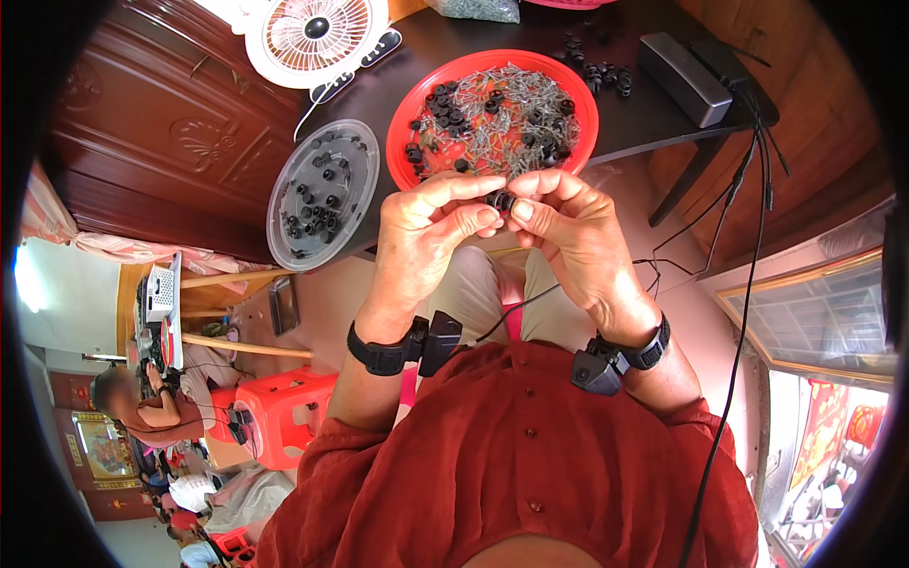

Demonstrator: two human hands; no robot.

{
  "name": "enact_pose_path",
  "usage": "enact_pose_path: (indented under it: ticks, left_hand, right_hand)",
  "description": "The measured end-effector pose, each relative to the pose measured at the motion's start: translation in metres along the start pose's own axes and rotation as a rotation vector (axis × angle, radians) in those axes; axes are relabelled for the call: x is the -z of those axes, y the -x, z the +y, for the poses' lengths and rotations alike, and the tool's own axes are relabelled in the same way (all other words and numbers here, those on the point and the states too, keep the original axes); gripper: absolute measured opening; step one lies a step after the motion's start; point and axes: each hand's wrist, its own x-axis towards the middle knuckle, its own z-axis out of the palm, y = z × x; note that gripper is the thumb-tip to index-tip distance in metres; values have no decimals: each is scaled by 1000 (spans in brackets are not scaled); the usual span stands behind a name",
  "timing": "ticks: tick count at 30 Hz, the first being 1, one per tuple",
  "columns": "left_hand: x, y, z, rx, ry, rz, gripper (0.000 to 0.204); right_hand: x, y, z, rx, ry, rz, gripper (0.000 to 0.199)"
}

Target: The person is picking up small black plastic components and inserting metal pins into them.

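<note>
Both hands meet just in front of the red round tray (399, 118), holding a small black round plastic part (501, 200) with ridges. My left hand (426, 220) pinches its left side between thumb and forefinger. On its other side, the thumb and fingertips of my right hand (573, 225) close around it. The fingers cover much of the part. Many thin silvery pins (502, 99) fill the tray, mixed with black round pieces (445, 109). To the left, a clear round tray (280, 254) holds more small black pieces.
The dark table (615, 128) carries a white fan (317, 28), loose black parts (606, 78), a dark oblong device (684, 80) and a bag (473, 9). Black cables (757, 142) hang at the right. A seated person (161, 407) and red stools (284, 407) are at the left.
</note>
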Motion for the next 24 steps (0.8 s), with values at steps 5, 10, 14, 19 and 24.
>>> enact_pose_path:
  ticks: [5, 10, 14, 19, 24]
  left_hand:
    - [-4, -3, 1, -111, -71, 24, 22]
    - [-6, -4, 0, -192, -43, 36, 24]
    - [-9, -2, -1, -204, 9, 49, 23]
    - [-8, -3, -4, -228, 44, 61, 21]
    - [-8, -2, -6, -178, 107, 63, 20]
  right_hand:
    - [0, 2, -1, -37, -33, 10, 12]
    - [-5, 5, -4, -45, -111, -13, 10]
    - [-5, 5, -6, -87, -232, -64, 9]
    - [-4, 6, -4, -163, -306, -66, 8]
    - [-8, 7, -5, -168, -323, -35, 9]
